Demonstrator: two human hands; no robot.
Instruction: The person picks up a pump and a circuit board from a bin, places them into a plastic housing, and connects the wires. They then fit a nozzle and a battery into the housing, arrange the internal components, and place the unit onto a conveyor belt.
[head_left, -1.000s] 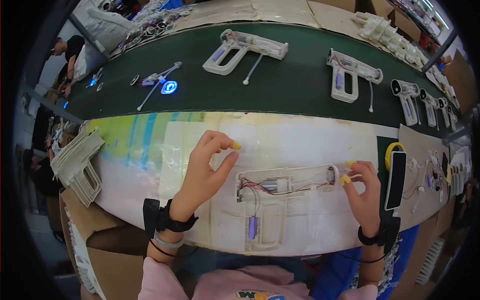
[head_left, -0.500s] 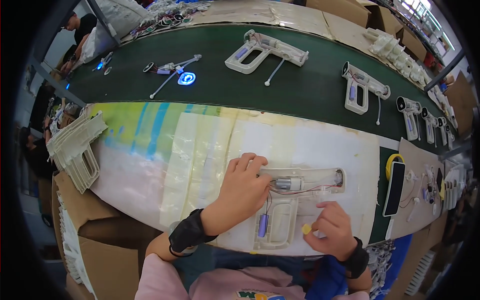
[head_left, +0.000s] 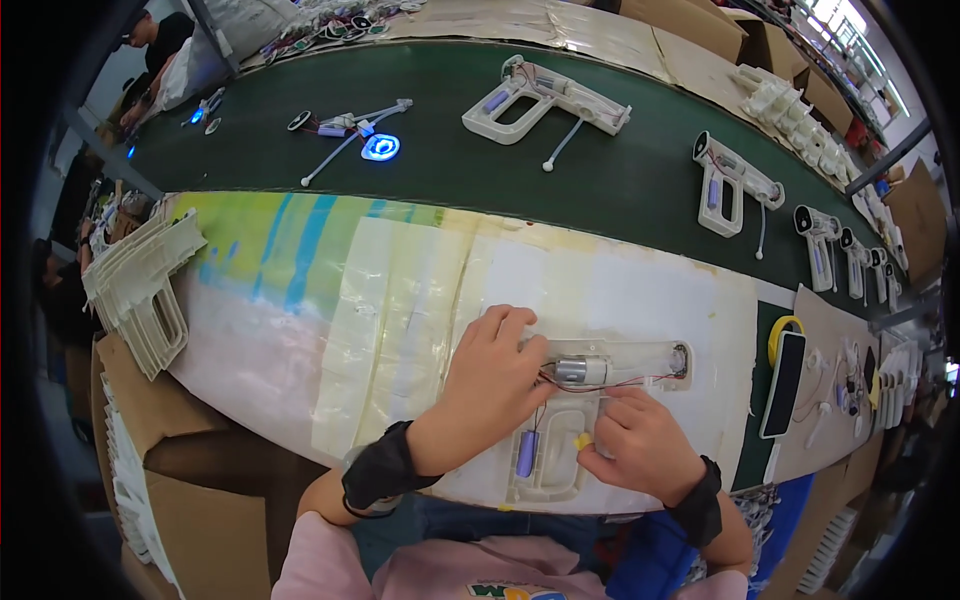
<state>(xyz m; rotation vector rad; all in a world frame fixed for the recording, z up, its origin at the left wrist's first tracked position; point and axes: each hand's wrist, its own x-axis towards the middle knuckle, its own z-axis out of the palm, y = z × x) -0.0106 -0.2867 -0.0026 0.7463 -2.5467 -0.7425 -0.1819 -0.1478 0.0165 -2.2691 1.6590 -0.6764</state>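
A white gun-shaped plastic housing half (head_left: 640, 357) lies open side up on the work surface, its looped handle toward me. Inside it sit a silver motor (head_left: 571, 371), thin red and dark wires (head_left: 612, 385) and, in the handle, a purple cylindrical battery (head_left: 527, 454). My left hand (head_left: 485, 385) is closed over the housing's left end, its fingertips by the wires near the motor; what lies under them is hidden. Over the handle's right side, my right hand (head_left: 645, 445) is closed, with a small yellow piece (head_left: 583, 441) pinched at its thumb.
Beyond the work surface runs a green belt (head_left: 420, 180) with similar housings (head_left: 545, 100) and a lit blue ring (head_left: 381, 148). Stacked white shells (head_left: 150, 290) stand left above a cardboard box (head_left: 210, 520). At right lie a phone (head_left: 784, 385) and a yellow roll (head_left: 790, 325).
My right hand has moved left with the yellow piece, from beside the housing to over its handle. My left hand stays nearly in place. Pieces on the belt have shifted slightly right.
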